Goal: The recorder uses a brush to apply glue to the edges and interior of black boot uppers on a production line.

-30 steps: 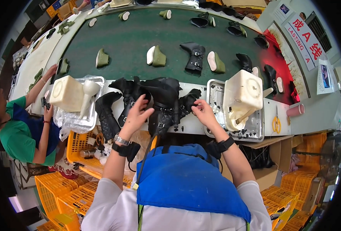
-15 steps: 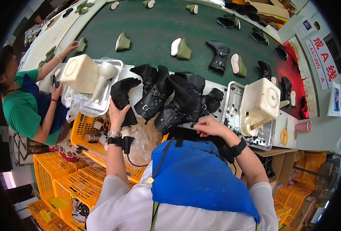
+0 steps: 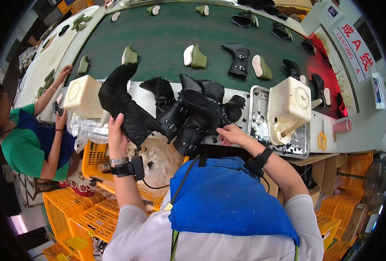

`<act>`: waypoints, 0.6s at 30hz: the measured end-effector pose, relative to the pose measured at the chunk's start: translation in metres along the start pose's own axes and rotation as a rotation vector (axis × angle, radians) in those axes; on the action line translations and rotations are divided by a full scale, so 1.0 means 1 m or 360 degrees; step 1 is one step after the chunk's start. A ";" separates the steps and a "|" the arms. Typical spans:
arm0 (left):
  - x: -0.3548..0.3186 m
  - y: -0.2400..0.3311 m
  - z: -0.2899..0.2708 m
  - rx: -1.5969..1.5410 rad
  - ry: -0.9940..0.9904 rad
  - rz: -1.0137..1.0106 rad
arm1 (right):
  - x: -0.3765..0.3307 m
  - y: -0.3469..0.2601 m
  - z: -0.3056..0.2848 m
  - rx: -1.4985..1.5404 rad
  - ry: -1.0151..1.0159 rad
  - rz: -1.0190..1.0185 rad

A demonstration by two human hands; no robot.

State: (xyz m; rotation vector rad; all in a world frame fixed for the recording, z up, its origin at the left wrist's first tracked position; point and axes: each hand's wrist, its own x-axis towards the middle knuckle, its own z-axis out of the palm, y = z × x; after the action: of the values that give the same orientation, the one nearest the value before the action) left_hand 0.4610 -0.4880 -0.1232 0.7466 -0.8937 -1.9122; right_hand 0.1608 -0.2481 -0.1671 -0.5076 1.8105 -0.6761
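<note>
The left hand (image 3: 118, 132) holds a quilted black boot (image 3: 126, 111) tilted over the near edge of the counter (image 3: 316, 125), toe toward the far edge. Beside it, black buckled boots (image 3: 173, 119) lie heaped. The right hand (image 3: 231, 135), fingers curled, is at the heap's right side; its grip is unclear. Toward the counter's right end are 1 metal tray (image 3: 304, 145) bearing 1 white container (image 3: 294, 101), yellow-handled scissors (image 3: 322, 141) and 1 pink cup (image 3: 342, 126).

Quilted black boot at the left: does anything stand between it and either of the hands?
Nothing visible separates the left hand from the quilted black boot: they touch. Buckled black boots lie between it and the right hand.
</note>
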 end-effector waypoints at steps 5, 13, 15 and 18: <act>0.012 -0.041 0.022 0.0222 -0.0317 -0.0053 | 0.032 -0.011 0.038 0.0085 -0.0059 -0.0259; 0.031 -0.053 0.001 0.0123 -0.0120 -0.0286 | 0.082 -0.041 0.081 -0.0110 -0.0021 -0.0369; 0.041 -0.046 -0.017 0.0114 -0.0113 -0.0276 | 0.093 -0.052 0.093 -0.0267 0.0019 -0.0505; 0.049 -0.023 -0.021 0.0210 -0.0010 -0.0344 | 0.103 -0.069 0.105 -0.0262 -0.0092 -0.0419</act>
State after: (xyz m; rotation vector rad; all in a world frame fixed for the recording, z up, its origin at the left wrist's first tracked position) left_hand 0.4454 -0.5291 -0.1608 0.9495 -0.9836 -2.0587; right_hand 0.2281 -0.3860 -0.2206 -0.8786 1.7695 -0.6847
